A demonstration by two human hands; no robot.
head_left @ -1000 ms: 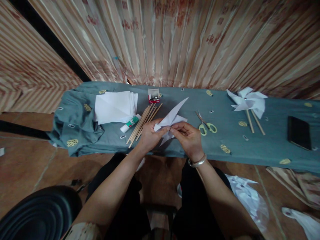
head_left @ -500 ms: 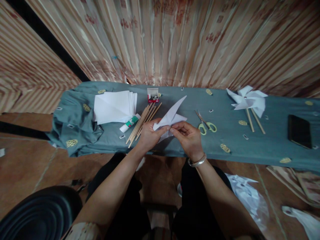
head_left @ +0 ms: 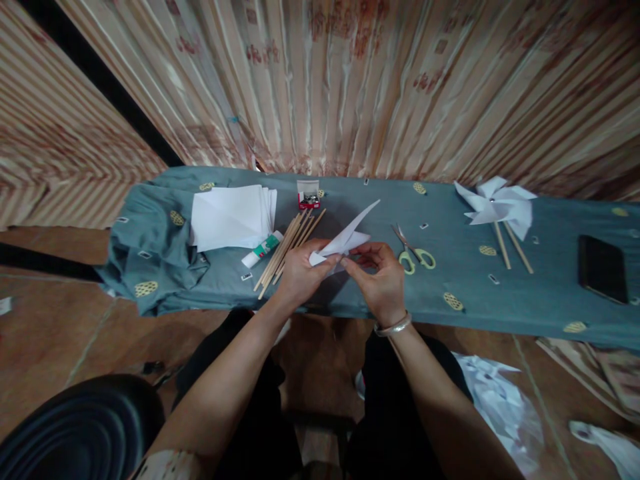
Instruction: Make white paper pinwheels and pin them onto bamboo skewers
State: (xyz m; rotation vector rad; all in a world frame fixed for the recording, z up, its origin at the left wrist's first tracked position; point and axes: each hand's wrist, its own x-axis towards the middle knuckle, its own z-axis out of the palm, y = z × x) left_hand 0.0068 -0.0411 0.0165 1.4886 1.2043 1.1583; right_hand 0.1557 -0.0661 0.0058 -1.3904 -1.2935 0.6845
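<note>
A white paper pinwheel (head_left: 349, 235), its blades folded inward, is held over the near edge of the cloth-covered table (head_left: 345, 293). My left hand (head_left: 303, 273) grips it from the left, thumb across the folds. My right hand (head_left: 377, 275) pinches its middle from the right; whatever small part lies under those fingertips is hidden. Thin wooden sticks (head_left: 287, 250) lie in a bundle beside my left hand. Scissors with green handles (head_left: 414, 253) rest just right of my right hand. Beyond the sticks stands an open little red box (head_left: 309, 198) of small metal pieces.
On the left are stacked white paper sheets (head_left: 227, 217) and a glue stick (head_left: 262, 249). Finished pinwheels on sticks (head_left: 500, 207) and a black phone (head_left: 603, 269) lie to the right. A plastic bag of paper pieces (head_left: 500, 400) sits on the floor. A curtain (head_left: 340, 87) hangs behind the table.
The pinwheel has tilted and its blades look closer together. Both hands stay on it, the right fingers slightly shifted. The whole view has moved a little.
</note>
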